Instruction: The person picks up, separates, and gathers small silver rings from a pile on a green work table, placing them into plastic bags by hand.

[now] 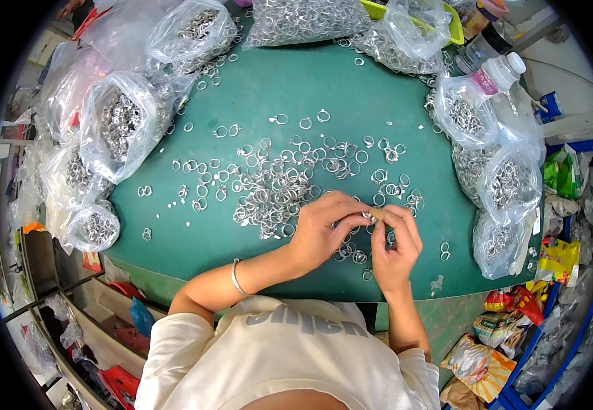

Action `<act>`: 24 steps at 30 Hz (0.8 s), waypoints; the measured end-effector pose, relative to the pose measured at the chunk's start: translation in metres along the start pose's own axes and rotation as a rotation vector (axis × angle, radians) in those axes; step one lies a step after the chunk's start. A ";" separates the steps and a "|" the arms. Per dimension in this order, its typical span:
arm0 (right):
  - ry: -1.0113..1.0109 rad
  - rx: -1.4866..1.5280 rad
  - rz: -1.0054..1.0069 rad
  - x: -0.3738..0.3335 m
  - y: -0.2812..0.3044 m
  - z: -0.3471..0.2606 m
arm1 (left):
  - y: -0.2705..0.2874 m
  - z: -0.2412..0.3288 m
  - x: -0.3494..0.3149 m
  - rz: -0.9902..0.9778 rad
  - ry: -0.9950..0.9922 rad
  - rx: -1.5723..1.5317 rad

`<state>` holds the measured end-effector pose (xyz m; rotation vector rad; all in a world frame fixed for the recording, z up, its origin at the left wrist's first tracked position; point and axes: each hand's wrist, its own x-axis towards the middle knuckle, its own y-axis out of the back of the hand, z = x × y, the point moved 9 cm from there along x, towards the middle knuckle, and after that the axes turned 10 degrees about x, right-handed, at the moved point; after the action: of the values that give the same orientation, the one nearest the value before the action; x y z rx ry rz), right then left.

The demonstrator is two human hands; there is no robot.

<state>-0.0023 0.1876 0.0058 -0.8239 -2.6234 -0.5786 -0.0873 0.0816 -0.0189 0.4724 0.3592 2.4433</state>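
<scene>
Both hands meet over the near middle of the green table, fingertips close together. My left hand [320, 229] is closed in a pinch on a small silver ring [370, 218]. From the other side my right hand [397, 249] is also closed, its thumb and index finger pinching at the same ring. Something tan covers or sits by the right index fingertip; I cannot make out which. Just left of and beyond my hands lies a heap of silver rings [269, 195]. More loose rings [341, 157] spread around it, some under my fingers.
Clear plastic bags full of rings line the table's edges: an open bag [122, 123] at left, a large bag [306, 24] at the back, another bag [508, 181] at right. A white-capped bottle [500, 74] stands back right. Wooden drawers [102, 321] sit below left.
</scene>
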 end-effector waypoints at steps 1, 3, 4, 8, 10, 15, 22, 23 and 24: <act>-0.021 0.057 0.029 -0.002 0.002 0.003 | -0.001 -0.002 0.001 -0.028 0.012 -0.020; -0.063 0.169 0.088 -0.006 0.005 0.008 | -0.010 -0.022 0.001 -0.089 0.235 -0.248; -0.024 0.132 0.052 -0.005 0.003 0.003 | -0.015 -0.030 -0.001 -0.118 0.348 -0.362; -0.006 0.088 -0.096 0.000 0.000 -0.003 | 0.005 0.007 0.006 -0.036 -0.028 -0.063; -0.007 0.074 -0.143 0.001 -0.001 -0.009 | 0.010 0.030 0.003 0.031 -0.364 0.104; -0.004 -0.048 -0.142 -0.001 0.004 -0.021 | 0.007 0.045 0.004 -0.046 -0.507 0.078; 0.142 -0.104 -0.274 -0.010 -0.006 -0.032 | 0.008 0.043 -0.008 -0.053 -0.429 0.065; 0.166 -0.116 -0.295 -0.011 -0.008 -0.035 | 0.007 0.041 -0.012 -0.051 -0.423 0.041; 0.191 -0.128 -0.316 -0.012 -0.009 -0.038 | 0.008 0.040 -0.016 -0.028 -0.416 0.061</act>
<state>0.0083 0.1575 0.0307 -0.3649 -2.5738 -0.8699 -0.0636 0.0710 0.0160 0.9720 0.2600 2.2383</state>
